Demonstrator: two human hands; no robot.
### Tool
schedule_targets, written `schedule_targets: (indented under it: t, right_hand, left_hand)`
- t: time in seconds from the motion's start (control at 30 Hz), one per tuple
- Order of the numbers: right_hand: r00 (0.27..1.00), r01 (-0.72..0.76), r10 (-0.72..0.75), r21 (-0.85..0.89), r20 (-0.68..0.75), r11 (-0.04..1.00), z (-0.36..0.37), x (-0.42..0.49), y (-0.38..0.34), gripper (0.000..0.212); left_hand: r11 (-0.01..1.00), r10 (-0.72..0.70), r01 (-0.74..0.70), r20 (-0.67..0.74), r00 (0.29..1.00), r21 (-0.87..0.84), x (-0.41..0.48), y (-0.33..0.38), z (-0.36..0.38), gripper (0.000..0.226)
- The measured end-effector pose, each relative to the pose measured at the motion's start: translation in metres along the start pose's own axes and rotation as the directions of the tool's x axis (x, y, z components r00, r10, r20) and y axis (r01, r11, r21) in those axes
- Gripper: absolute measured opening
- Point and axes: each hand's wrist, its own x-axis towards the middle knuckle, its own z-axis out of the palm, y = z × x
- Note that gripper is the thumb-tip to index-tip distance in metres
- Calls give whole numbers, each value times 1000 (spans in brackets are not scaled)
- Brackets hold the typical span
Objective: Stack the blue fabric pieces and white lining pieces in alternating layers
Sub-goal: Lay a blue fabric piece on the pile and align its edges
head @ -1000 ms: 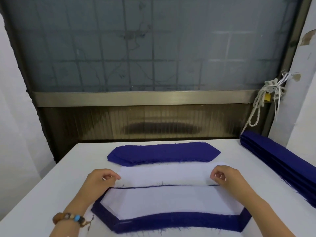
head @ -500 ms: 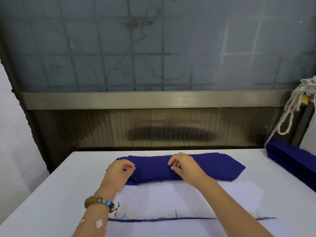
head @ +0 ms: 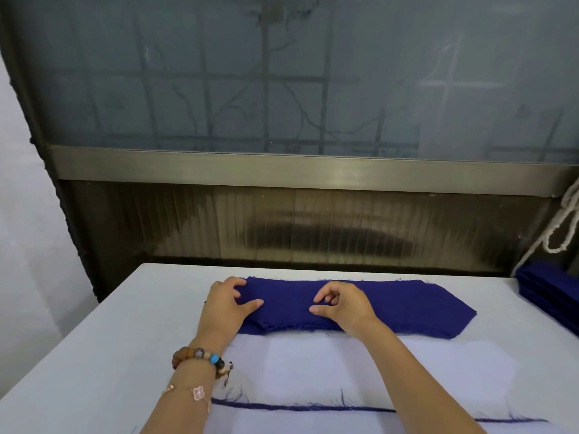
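A pile of dark blue fabric pieces (head: 407, 305) lies across the far part of the white table (head: 103, 355). My left hand (head: 227, 306) is at its left end, fingers curled over the far edge and thumb lying on top. My right hand (head: 343, 305) is at the pile's middle, fingertips and thumb pinching the top blue piece. Nearer to me lies a pile of white lining pieces (head: 360, 368). At the bottom edge is the layered stack (head: 297, 408), white on top, with a thin blue frayed edge showing.
A second pile of blue fabric (head: 551, 292) sits at the table's right edge. A white rope (head: 564, 227) hangs above it. A dark ribbed panel and frosted window (head: 313, 233) stand right behind the table's far edge.
My hands left the white lining on the near stack and reached forward to the blue pile. The view lifted, so the near stack slid almost out of frame. My left thumb has spread onto the fabric.
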Motion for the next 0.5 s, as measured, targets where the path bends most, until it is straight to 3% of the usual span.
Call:
schedule_targets:
  t: [0.07, 0.13, 0.33, 0.5]
  right_hand:
    - [1000, -8, 8, 5, -6, 1000, 0, 1, 0, 14]
    - [1000, -14, 14, 6, -11, 1000, 1, 2, -1, 13]
    - [1000, -17, 17, 7, -17, 1000, 2, 4, 0, 12]
    - [1000, -11, 11, 11, -1, 1000, 1, 6, 1, 12]
  left_hand:
    - [999, -49, 49, -4, 999, 14, 1, -1, -1, 66]
    - [998, -64, 64, -4, 998, 14, 2, -1, -1, 71]
    - [994, -19, 15, -35, 999, -104, 4, -5, 1, 43]
    - [982, -26, -1, -140, 990, -189, 7, -9, 1, 21]
